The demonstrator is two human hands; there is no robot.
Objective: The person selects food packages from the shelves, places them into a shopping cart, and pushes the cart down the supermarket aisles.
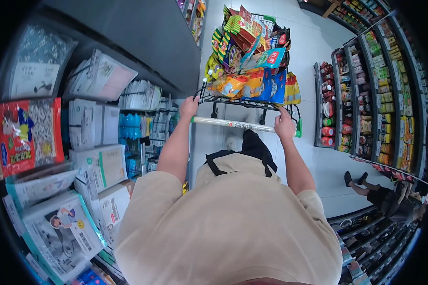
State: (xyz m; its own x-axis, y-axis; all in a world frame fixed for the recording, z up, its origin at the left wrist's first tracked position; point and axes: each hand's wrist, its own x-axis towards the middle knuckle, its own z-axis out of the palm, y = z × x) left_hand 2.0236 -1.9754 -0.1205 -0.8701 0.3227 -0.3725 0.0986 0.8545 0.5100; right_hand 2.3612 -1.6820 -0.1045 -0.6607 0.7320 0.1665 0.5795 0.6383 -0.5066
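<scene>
Both hands are at the rear of a black wire shopping cart (228,100), upper centre of the frame. Left hand (189,107): fingers curled closed on the black frame at the cart's rear corner, beside one end of the white tubular handle with green end caps (233,123). Right hand (284,124): laid across the handle near its other end, fingers directed to the basket's rear rim; whether they are fully wrapped cannot be told from here.

Load: a heap of glossy packets fills the basket, with orange-yellow bags (252,85) and tall blue bags (273,88) nearest the handle and a green-and-red packet (238,23) tilted at the far end.

For sound control, apply even pressure with both hands, so that the cart tracks straight. A better hold is probably both palms on the handle itself. Start and stop gently: the heaped packets could slide over the rim. Maintain clearance from the dark grey shelf panel (142,42) at upper left and the stocked black shelving (378,90) at right. Watch the bystander in dark shoes (349,179), lower right.
</scene>
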